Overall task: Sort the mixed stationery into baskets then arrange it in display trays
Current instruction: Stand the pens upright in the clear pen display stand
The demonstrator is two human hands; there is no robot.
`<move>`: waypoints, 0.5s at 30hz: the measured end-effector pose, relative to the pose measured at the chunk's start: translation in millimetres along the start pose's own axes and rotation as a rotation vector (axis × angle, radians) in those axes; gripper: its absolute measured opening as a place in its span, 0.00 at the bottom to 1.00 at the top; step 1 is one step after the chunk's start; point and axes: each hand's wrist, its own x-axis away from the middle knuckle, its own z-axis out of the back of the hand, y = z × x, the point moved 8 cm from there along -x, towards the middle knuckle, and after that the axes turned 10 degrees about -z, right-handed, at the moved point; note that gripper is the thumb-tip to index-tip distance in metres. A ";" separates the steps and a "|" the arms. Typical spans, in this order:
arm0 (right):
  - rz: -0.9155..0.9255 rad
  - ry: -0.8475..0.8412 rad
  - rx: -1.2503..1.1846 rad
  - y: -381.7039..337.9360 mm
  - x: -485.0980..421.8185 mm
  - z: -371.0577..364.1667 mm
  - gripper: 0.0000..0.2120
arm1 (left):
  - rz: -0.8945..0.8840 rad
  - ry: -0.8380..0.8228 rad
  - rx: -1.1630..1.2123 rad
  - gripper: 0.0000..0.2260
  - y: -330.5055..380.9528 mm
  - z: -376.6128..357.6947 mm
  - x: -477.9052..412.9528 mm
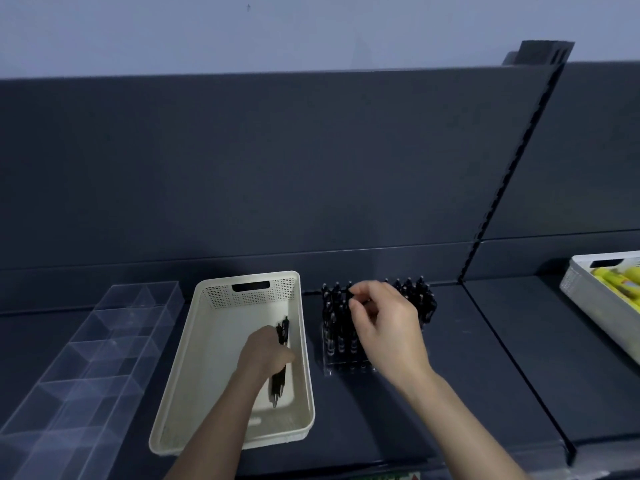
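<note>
1. Near the shelf's [450, 375] front edge, the left hand [265, 355] lies in the cream basket [214, 341], fingers curled round a few black pens [278, 382].
2. Just right, the right hand [384, 327] pinches one upright pen [350, 294] in the clear display tray [343, 368].
3. A divided clear tray [104, 348] stands left.

Dark shelf [485, 375], slotted upright [512, 169], pale wall [242, 29].

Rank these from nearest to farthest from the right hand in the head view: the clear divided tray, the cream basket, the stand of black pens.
1. The stand of black pens: right under the right hand, which pinches a pen in it.
2. The cream basket: beside the stand, on its left.
3. The clear divided tray: far left, beyond the basket.
</note>
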 end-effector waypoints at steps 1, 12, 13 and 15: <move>-0.008 -0.001 -0.012 0.1 0.3 -1.4 0.06 | -0.007 0.001 0.032 0.14 -1.9 1.0 0.7; -0.171 -0.138 -0.268 2.6 6.7 -20.8 0.14 | -0.206 0.419 0.534 0.07 33.4 60.9 46.9; -0.206 -0.170 -0.334 2.4 7.0 -23.3 0.13 | -0.279 0.411 0.589 0.08 46.2 65.0 54.1; -0.261 -0.228 -0.476 0.7 6.3 -26.1 0.10 | -0.413 0.366 0.655 0.12 75.2 69.3 68.5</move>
